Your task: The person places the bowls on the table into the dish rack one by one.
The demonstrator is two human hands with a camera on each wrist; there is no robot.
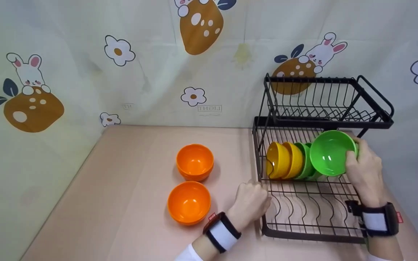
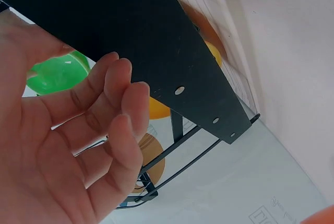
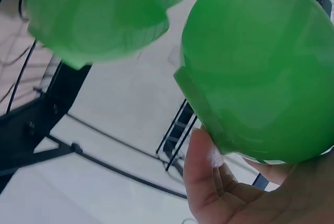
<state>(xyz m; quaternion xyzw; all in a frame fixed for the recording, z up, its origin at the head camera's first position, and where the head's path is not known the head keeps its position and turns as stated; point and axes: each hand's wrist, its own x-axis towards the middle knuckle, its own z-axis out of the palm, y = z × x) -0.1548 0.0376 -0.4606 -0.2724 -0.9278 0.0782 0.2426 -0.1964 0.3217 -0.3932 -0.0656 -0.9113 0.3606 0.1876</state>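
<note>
My right hand point(image 1: 367, 172) pinches the rim of a green bowl point(image 1: 328, 154), thumb inside, holding it tilted above the dish rack's point(image 1: 314, 237) lower tier. In the right wrist view my right hand point(image 3: 235, 192) is against the underside of the green bowl point(image 3: 261, 72). Left of it in the rack, two yellow bowls point(image 1: 277, 161) and green bowls point(image 1: 304, 159) stand on edge, the last partly hidden. At the rack's left side, my left hand point(image 1: 249, 203) has curled fingers; the left wrist view shows its fingertips against the black side panel point(image 2: 156, 51), thumb partly behind it.
Left of the rack, orange bowls sit on the table point(image 1: 129, 188): a stack point(image 1: 195, 161) farther back and one bowl point(image 1: 189, 203) nearer. The rack's upper tier point(image 1: 332, 123) overhangs its back part. A patterned curtain point(image 1: 151, 79) hangs behind.
</note>
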